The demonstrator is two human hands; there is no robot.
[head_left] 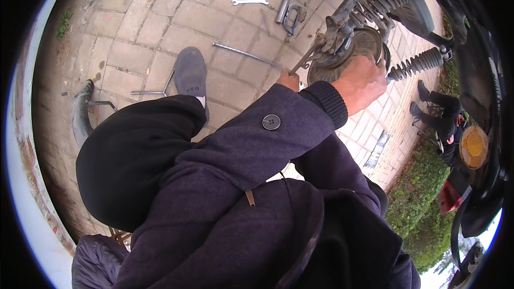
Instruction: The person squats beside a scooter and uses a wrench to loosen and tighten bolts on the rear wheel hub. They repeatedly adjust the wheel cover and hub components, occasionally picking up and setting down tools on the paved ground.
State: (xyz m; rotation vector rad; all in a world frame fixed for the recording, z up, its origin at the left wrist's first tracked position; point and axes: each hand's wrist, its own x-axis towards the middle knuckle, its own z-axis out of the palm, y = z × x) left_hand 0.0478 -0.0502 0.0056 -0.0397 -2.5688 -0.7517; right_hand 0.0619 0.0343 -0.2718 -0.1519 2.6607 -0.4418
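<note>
My forearms cross, the left sleeve lying over the right. My left hand (362, 84) is closed against a round, dusty wheel hub (326, 72) of a motorcycle or scooter; its fingertips and whatever they grip are hidden. Half covered by the left sleeve, my right hand (289, 80) closes round the lower end of a dark metal bar (304, 63), which slants up to the hub's bracket. A thin metal rod (243, 53) points toward this hand from the left. Coil-spring shock absorbers (415, 66) stand beside the hub.
On the paving lie an open-end wrench (250, 1), a metal tube (282, 9) and a dark loop-shaped part (292, 20). My grey shoe (190, 72) is near a thin bent metal bar (150, 92). A curved fender-like piece (83, 109) lies left. Someone sits (441, 115) by the hedge (415, 208).
</note>
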